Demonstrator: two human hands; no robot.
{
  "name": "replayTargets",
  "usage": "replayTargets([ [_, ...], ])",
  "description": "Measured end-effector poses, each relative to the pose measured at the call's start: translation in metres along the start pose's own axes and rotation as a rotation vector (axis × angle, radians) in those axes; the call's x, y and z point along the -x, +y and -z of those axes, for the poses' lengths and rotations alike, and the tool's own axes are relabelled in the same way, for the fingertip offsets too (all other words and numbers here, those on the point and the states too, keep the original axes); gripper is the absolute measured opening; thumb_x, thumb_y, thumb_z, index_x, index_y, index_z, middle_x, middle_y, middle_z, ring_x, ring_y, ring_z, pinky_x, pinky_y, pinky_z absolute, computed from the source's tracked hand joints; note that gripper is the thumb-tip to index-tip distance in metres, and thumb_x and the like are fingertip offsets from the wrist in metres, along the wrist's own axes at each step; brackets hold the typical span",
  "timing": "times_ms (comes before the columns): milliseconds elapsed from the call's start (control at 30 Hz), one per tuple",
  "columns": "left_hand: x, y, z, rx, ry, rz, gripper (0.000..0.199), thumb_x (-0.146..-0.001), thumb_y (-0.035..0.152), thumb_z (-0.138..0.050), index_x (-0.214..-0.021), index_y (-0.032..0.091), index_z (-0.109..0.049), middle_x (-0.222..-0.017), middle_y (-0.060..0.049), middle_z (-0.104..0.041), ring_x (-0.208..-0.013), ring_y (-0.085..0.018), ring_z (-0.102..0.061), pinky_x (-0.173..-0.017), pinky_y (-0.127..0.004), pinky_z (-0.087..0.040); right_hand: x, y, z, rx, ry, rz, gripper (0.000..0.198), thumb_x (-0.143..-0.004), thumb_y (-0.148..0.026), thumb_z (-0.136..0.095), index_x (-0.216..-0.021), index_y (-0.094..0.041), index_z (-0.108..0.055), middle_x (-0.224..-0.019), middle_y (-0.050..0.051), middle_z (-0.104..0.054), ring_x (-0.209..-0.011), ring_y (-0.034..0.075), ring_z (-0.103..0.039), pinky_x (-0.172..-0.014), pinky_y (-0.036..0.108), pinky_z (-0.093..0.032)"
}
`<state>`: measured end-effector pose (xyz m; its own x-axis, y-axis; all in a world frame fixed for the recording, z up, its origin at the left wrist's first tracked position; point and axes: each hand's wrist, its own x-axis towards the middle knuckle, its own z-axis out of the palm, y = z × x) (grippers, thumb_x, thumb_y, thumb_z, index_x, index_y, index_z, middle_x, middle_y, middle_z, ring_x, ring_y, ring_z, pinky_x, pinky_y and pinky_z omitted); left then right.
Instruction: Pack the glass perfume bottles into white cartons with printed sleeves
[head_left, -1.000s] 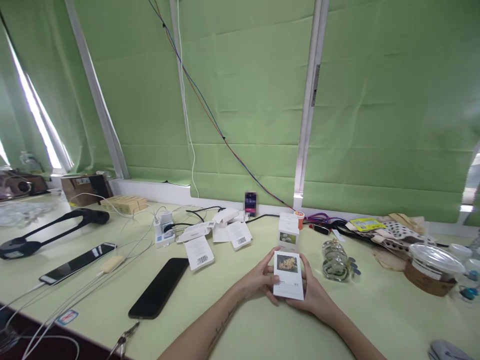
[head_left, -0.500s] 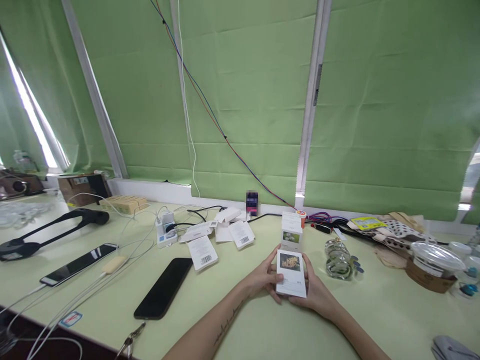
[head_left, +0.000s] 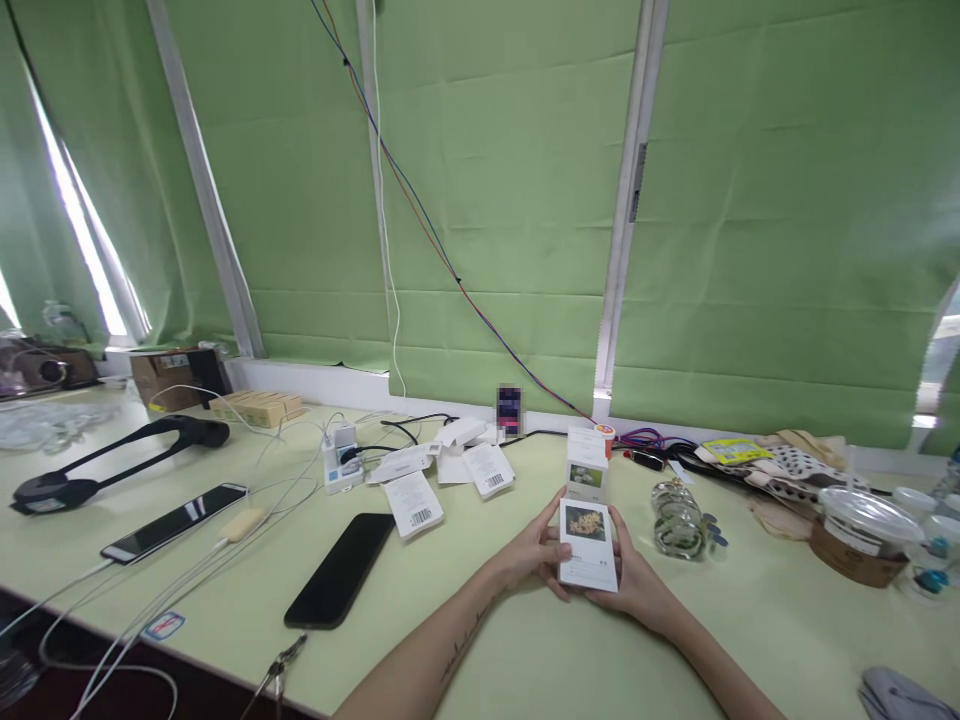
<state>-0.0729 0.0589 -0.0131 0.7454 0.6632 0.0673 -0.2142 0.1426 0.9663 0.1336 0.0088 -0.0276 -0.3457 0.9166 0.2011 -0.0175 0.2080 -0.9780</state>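
Observation:
Between my two hands is a white flower picture card [head_left: 588, 560], printed with a photo of pale orange blossoms and small text. My left hand [head_left: 536, 550] grips its left edge, the thumb resting on the face. On the other side my right hand [head_left: 634, 582] closes around the right edge. Just beyond it, a second white card [head_left: 586, 477] shows a white flower, with more white panels behind. Whether these join the held card in one fold-out strip, I cannot tell.
White cartons with barcodes [head_left: 413, 503] lie left of my hands, near a black phone [head_left: 341, 570], keys [head_left: 281, 660] and a power strip [head_left: 343, 460]. Rightward are glass bottles [head_left: 677, 525] and a lidded bowl [head_left: 862, 530]. A small screen [head_left: 509, 408] leans at the back.
The whole view has shifted slightly, with the table things appearing a little further right. Both hands keep the same hold on the card.

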Motion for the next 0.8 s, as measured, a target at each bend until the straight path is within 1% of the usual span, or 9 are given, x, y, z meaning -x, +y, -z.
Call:
replayTargets([
  [100, -0.001, -0.001, 0.0, -0.018, 0.021, -0.025, 0.108, -0.072, 0.029, -0.077, -0.146, 0.041, 0.0, -0.121, -0.015, -0.058, -0.093, -0.032, -0.067, -0.057, -0.035, -0.059, -0.001, 0.001, 0.0, -0.025, 0.015, -0.003, 0.132, -0.061, -0.032, -0.082, -0.143, -0.024, 0.021, -0.128, 0.018, -0.056, -0.097, 0.027, -0.067, -0.086, 0.047, -0.052],
  [267, -0.003, -0.002, 0.001, 0.004, 0.006, -0.014, 0.106, -0.072, 0.027, -0.078, -0.147, 0.04, -0.004, -0.118, -0.013, -0.06, -0.088, -0.028, -0.068, -0.059, -0.035, -0.058, 0.001, -0.004, -0.002, -0.022, 0.012, 0.009, 0.13, -0.062, -0.035, -0.081, -0.144, -0.027, 0.02, -0.129, 0.016, -0.056, -0.102, 0.027, -0.065, -0.089, 0.048, -0.051],
  [367, -0.003, -0.002, 0.002, 0.032, 0.012, -0.014, 0.107, -0.071, 0.025, -0.078, -0.147, 0.04, -0.004, -0.115, -0.013, -0.062, -0.088, -0.029, -0.068, -0.058, -0.034, -0.058, 0.001, -0.005, -0.005, 0.004, 0.047, -0.008, 0.13, -0.061, -0.039, -0.081, -0.144, -0.026, 0.018, -0.126, 0.016, -0.057, -0.096, 0.028, -0.068, -0.085, 0.049, -0.053],
  [433, -0.002, -0.002, 0.002, 0.045, 0.009, -0.016, 0.107, -0.071, 0.025, -0.079, -0.147, 0.04, -0.005, -0.118, -0.013, -0.061, -0.088, -0.029, -0.069, -0.058, -0.034, -0.058, -0.002, -0.002, -0.008, 0.002, 0.097, -0.034, 0.134, -0.056, -0.042, -0.083, -0.144, -0.029, 0.017, -0.123, 0.015, -0.06, -0.094, 0.03, -0.069, -0.084, 0.051, -0.054],
  [500, -0.001, -0.003, 0.002, 0.057, 0.008, -0.018, 0.105, -0.07, 0.025, -0.079, -0.147, 0.04, -0.009, -0.12, -0.013, -0.06, -0.085, -0.028, -0.07, -0.059, -0.035, -0.058, -0.005, 0.003, -0.012, -0.018, 0.152, -0.06, 0.136, -0.05, -0.043, -0.086, -0.145, -0.034, 0.011, -0.116, 0.011, -0.065, -0.094, 0.033, -0.069, -0.082, 0.053, -0.054],
  [567, -0.001, -0.006, 0.003, 0.074, 0.012, -0.018, 0.103, -0.07, 0.025, -0.079, -0.147, 0.039, -0.013, -0.122, -0.014, -0.059, -0.083, -0.028, -0.07, -0.06, -0.037, -0.058, -0.008, 0.009, -0.016, -0.032, 0.183, -0.087, 0.133, -0.046, -0.042, -0.087, -0.145, -0.038, 0.002, -0.109, 0.009, -0.069, -0.092, 0.036, -0.069, -0.078, 0.054, -0.055],
  [633, -0.001, -0.009, 0.004, 0.097, 0.017, -0.012, 0.102, -0.069, 0.024, -0.08, -0.146, 0.04, -0.015, -0.125, -0.014, -0.058, -0.083, -0.028, -0.071, -0.061, -0.038, -0.058, -0.008, 0.016, -0.019, -0.053, 0.218, -0.106, 0.133, -0.044, -0.042, -0.088, -0.145, -0.039, -0.003, -0.109, 0.009, -0.069, -0.091, 0.037, -0.069, -0.079, 0.055, -0.054],
  [700, -0.001, -0.012, 0.006, 0.119, 0.016, -0.002, 0.104, -0.068, 0.024, -0.081, -0.146, 0.04, -0.015, -0.126, -0.014, -0.058, -0.085, -0.029, -0.071, -0.061, -0.037, -0.058, -0.008, 0.024, -0.02, -0.084, 0.234, -0.124, 0.136, -0.043, -0.043, -0.087, -0.145, -0.039, 0.003, -0.116, 0.01, -0.066, -0.093, 0.036, -0.069, -0.082, 0.054, -0.054],
  [800, 0.0, -0.014, 0.009, 0.129, 0.036, 0.009, 0.106, -0.065, 0.026, -0.083, -0.147, 0.037, -0.016, -0.12, -0.014, -0.062, -0.087, -0.029, -0.07, -0.057, -0.03, -0.056, -0.009, 0.039, -0.016, -0.177, 0.245, -0.214, 0.132, -0.052, -0.053, -0.081, -0.143, -0.038, 0.013, -0.122, 0.013, -0.063, -0.095, 0.036, -0.069, -0.08, 0.052, -0.055],
])
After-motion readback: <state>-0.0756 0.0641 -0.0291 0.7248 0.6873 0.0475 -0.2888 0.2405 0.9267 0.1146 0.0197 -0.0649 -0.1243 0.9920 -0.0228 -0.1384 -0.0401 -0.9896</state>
